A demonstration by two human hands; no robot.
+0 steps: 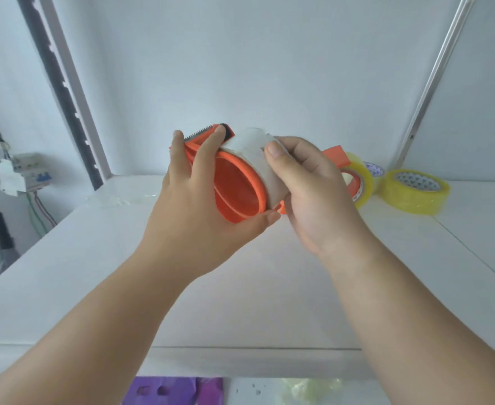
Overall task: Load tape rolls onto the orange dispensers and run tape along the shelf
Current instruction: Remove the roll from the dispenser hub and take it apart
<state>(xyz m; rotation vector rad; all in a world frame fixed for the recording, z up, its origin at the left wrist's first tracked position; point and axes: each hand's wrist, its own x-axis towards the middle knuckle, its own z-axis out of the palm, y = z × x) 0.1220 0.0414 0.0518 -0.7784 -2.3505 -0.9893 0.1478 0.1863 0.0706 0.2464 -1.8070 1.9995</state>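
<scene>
I hold an orange tape dispenser (237, 188) in the air above the white shelf (240, 287). My left hand (199, 206) grips its left side, fingers near the serrated blade at its top. A pale tape roll (258, 156) sits around the dispenser's drum, and my right hand (307, 188) clasps that roll with the thumb pressed on its outer face. Behind my right hand a second orange dispenser (348, 171) with a yellow roll stands on the shelf, partly hidden. A loose yellow tape roll (415, 192) lies flat at the back right.
The shelf's back wall and slanted metal uprights (73, 112) frame the space. An electrical breaker box (21, 173) with wires hangs at the left. Crumpled clear tape scraps (123, 200) lie at the shelf's back left. Purple items (176, 390) sit below the front edge.
</scene>
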